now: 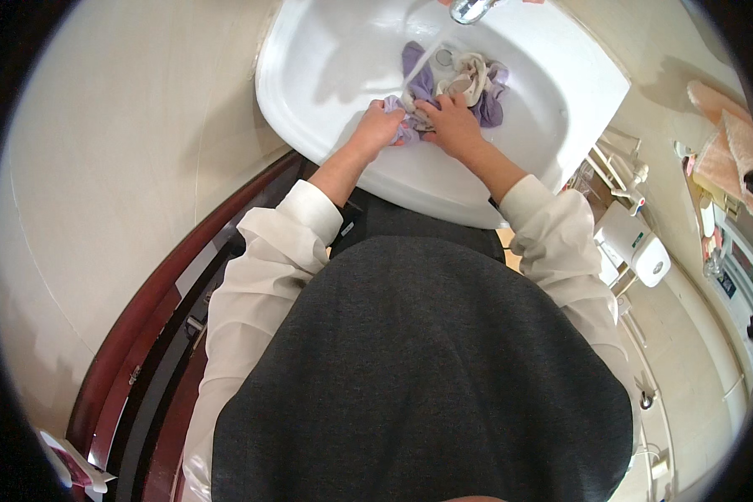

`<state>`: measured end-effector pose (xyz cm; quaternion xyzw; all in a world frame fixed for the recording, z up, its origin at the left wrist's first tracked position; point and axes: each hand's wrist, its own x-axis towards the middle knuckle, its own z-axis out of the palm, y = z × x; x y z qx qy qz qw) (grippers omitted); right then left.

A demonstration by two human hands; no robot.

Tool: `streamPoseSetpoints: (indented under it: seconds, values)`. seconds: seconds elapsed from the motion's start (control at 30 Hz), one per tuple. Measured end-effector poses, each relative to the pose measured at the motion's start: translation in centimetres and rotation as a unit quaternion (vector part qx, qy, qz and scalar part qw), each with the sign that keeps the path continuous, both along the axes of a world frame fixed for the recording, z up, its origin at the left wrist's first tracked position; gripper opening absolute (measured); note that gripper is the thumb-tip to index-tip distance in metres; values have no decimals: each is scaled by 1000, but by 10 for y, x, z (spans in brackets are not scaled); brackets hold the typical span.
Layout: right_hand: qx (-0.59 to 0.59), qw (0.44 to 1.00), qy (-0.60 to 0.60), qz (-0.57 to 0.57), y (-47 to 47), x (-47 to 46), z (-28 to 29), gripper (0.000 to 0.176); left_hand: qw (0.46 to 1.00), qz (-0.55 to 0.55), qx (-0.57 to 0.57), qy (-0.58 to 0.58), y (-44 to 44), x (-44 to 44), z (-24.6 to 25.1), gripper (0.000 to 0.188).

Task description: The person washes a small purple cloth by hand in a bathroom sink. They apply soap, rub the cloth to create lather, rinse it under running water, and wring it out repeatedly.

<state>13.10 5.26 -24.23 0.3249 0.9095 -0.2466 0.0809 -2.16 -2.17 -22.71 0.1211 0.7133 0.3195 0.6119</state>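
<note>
A white washbasin (314,119) holds several wet, crumpled cloth pieces. My left hand (378,130) grips a bunched lavender cloth (408,133) near the front of the bowl. My right hand (457,128) bends its fingers over the same bundle, where pale patterned fabric shows between the hands. A purple cloth (418,68) extends back from the bundle. Beyond my right fingers lie a cream patterned cloth (470,75) and another purple cloth (491,112). Water (423,61) streams from the chrome faucet (469,10) onto the fabric beside my left fingers. My palms and the underside of the bundle are hidden.
A tiled wall (132,100) borders the basin on the left, above a dark red door frame (182,263). To the right are white pipes with a valve (634,185), a white paper dispenser (630,241) and peach towels (725,141). The basin's front edge meets my dark apron (427,351).
</note>
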Motion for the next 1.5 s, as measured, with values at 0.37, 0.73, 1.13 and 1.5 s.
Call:
streamPoseSetpoints:
  seconds: [0.37,0.73,1.13,1.5]
  values:
    - [-256,930,68,-254,36,31,33,42,990,-17,-1,139,-9,-24,5,30]
    - [-403,883,98,-218,31,24,35,46,994,87,69,-5,0,-20,9,31]
    - [-580,639,227,-452,23,-1,9,37,918,73,138,-364,6,-35,39,34]
    - [-381,795,260,-394,10,-24,43,21,969,146,-49,-195,14,-10,-2,43]
